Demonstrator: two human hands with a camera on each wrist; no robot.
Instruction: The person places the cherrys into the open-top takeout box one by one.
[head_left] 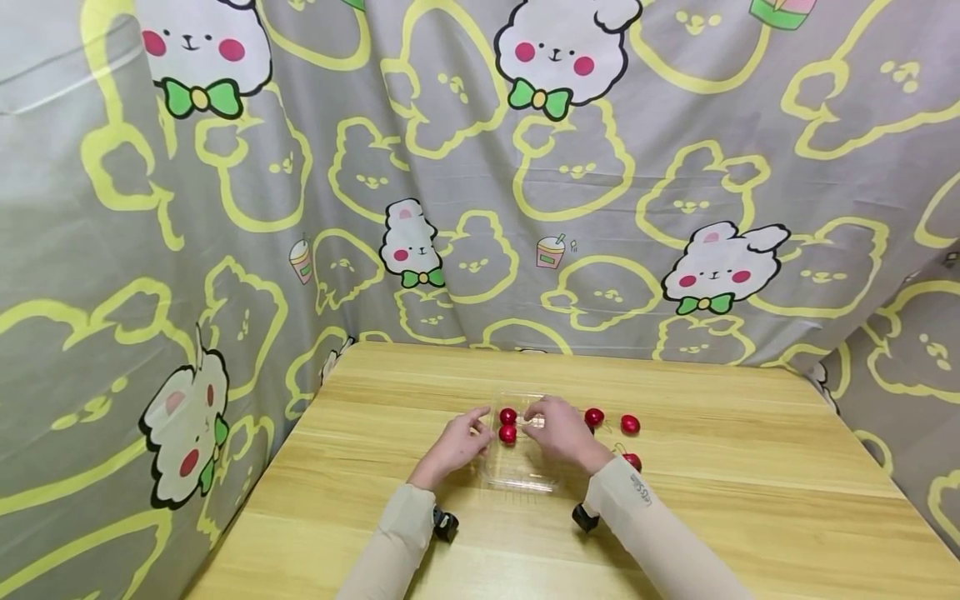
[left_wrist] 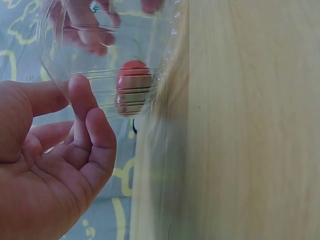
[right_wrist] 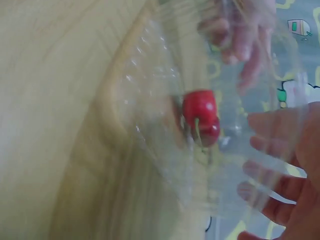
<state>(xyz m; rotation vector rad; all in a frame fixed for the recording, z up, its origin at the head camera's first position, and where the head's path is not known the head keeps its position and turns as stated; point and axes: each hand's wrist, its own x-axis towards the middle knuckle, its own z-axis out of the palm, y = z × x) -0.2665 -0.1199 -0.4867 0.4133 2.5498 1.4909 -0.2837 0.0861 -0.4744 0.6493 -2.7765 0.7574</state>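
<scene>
Two cherries sat in a clear box, blurred from the right wrist. A left hand bent its fingers at the box's rim, grip impossible to tell; a right hand hung over it, fingers apart, released. Tabletop stretched right of the box, a sleeve partly hiding another cherry.

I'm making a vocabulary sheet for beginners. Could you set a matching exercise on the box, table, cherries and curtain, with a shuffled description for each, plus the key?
Column one:
1. box
2. table
3. cherries
4. curtain

Column two:
A. grey with yellow outlines
B. red, some inside a container, others outside it
C. see-through
D. wood-grained, bearing the container

Right pairs: 1-C, 2-D, 3-B, 4-A
</scene>
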